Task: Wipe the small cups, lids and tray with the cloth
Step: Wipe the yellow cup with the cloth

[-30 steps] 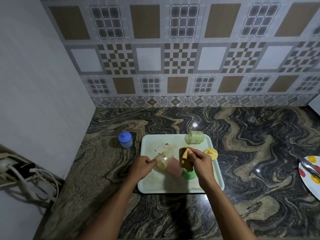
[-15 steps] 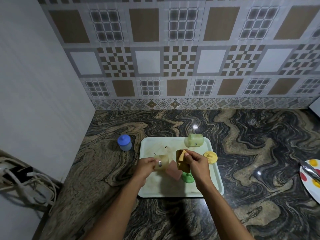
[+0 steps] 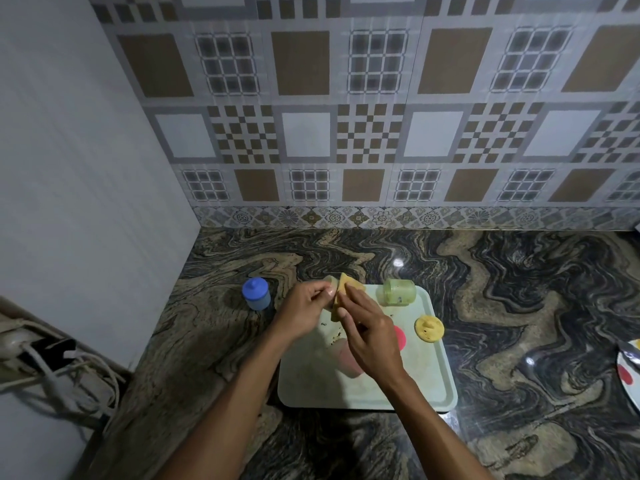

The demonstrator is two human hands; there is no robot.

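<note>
A pale green tray lies on the dark marbled counter. My left hand grips a small pale yellow cup above the tray's far left corner. My right hand presses a yellow cloth against that cup. A green cup lies on its side at the tray's far edge. A yellow lid rests at the tray's right rim. A pink cup and a red lid show partly under my right hand. A blue lidded cup stands on the counter left of the tray.
A patterned tiled wall runs behind the counter, and a plain wall closes the left side. A power strip with tangled cables sits at the lower left. A white plate with red and yellow spots lies at the right edge.
Both hands have risen and moved toward the tray's far left corner, bringing the pale yellow cup and cloth together. The camera view has tilted, so the tray sits lower in frame.
</note>
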